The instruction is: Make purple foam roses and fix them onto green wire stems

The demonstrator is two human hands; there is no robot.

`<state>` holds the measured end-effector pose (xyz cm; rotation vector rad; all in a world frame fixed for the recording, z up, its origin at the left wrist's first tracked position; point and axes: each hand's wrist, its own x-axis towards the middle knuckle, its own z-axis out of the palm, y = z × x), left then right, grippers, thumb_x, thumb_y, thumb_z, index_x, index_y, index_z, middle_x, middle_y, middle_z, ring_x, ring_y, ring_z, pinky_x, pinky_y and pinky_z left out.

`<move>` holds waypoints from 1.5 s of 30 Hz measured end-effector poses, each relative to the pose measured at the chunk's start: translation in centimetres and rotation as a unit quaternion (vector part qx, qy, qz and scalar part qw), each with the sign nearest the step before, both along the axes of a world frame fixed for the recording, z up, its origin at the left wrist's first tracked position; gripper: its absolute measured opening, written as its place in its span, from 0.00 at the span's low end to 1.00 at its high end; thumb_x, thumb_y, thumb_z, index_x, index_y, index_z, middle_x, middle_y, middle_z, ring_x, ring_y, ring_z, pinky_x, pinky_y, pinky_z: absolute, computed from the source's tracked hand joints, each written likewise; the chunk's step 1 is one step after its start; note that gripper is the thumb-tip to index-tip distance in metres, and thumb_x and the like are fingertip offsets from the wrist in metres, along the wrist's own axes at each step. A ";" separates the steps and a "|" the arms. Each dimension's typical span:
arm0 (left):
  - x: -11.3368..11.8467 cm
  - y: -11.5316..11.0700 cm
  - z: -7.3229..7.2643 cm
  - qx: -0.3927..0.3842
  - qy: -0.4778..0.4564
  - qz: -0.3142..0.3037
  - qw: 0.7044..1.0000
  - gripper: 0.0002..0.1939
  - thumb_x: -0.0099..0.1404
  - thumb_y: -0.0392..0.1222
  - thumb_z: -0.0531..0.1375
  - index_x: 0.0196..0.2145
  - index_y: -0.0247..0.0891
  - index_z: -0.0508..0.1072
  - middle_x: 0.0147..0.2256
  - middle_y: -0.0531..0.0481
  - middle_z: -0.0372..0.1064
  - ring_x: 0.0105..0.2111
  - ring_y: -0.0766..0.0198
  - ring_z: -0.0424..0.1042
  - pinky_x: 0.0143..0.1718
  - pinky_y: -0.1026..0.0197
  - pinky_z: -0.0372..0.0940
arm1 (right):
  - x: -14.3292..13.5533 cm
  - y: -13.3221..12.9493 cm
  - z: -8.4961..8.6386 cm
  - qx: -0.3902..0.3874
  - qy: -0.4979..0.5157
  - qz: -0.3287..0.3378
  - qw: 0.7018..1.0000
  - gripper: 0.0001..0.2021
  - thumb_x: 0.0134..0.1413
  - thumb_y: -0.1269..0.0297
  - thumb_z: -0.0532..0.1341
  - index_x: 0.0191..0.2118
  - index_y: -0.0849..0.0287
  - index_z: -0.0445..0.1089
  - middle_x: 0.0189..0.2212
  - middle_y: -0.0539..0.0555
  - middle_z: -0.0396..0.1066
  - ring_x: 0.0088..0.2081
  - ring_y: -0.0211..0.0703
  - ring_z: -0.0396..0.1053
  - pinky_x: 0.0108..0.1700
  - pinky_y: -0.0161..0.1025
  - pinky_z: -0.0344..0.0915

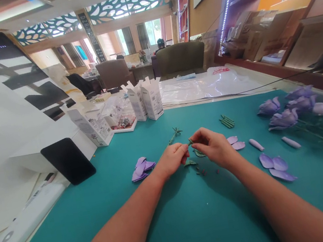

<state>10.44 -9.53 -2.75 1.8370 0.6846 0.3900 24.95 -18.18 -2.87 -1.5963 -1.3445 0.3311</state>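
A teal mat [215, 219] is covering the bench [269, 86] and spreading beneath a small green piece [190, 142]. Well left of the green piece and nearer, a power strip [30, 217] is lying; right of it and nearer, three purple petals [279, 164] are lying together. Just on its near side, crumbs [203, 172] and green leaves [191, 163] are lying loose.

The left hand [170, 156] is pinching the green piece from the left, its grip closing narrowly between thumb and finger. The right hand [212, 145] is pinching it from the right, also in a narrow grip.

Left of the piece, more purple petals [141, 169] are overlapping in a pile, and farther left a black slab [68, 161] is leaning. To its right, two pale petals [238, 145] and two purple rolls [256, 144] are lying, with purple flowers [283, 119] spreading farther right. Just beyond it, a stem [176, 132] is showing; whether it is touching the left hand is unclear. Beyond and right, green rods [226, 121] are lying bunched.

Farther beyond the piece, white cartons [153, 101] are standing left, a plastic sheet [202, 89] is lying right, and chairs [182, 59] are standing behind.
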 end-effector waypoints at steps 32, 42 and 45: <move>-0.2 0.0 0.9 -0.153 -0.029 -0.008 0.988 0.15 0.59 0.49 0.56 0.32 0.33 0.70 0.17 0.57 0.60 0.18 0.73 0.56 0.21 0.68 0.50 | 1.5 -0.5 0.7 -0.069 -0.077 0.010 0.995 0.10 0.54 0.58 0.56 0.30 0.55 0.71 0.26 0.49 0.73 0.29 0.39 0.68 0.30 0.35 0.61; -0.1 0.2 0.4 -0.206 -0.031 0.003 0.978 0.11 0.59 0.44 0.55 0.35 0.33 0.70 0.20 0.55 0.63 0.18 0.74 0.58 0.21 0.68 0.51 | 6.4 -1.7 1.4 -0.126 -0.101 -0.216 0.963 0.10 0.49 0.64 0.54 0.33 0.54 0.73 0.21 0.49 0.71 0.25 0.41 0.68 0.29 0.37 0.59; -0.1 0.2 0.3 -0.212 -0.033 0.004 0.977 0.12 0.58 0.44 0.56 0.36 0.33 0.70 0.20 0.55 0.63 0.18 0.74 0.59 0.22 0.68 0.51 | 7.4 -2.0 1.1 -0.152 -0.132 -0.246 0.948 0.12 0.49 0.66 0.53 0.35 0.54 0.73 0.24 0.50 0.73 0.28 0.43 0.69 0.30 0.37 0.59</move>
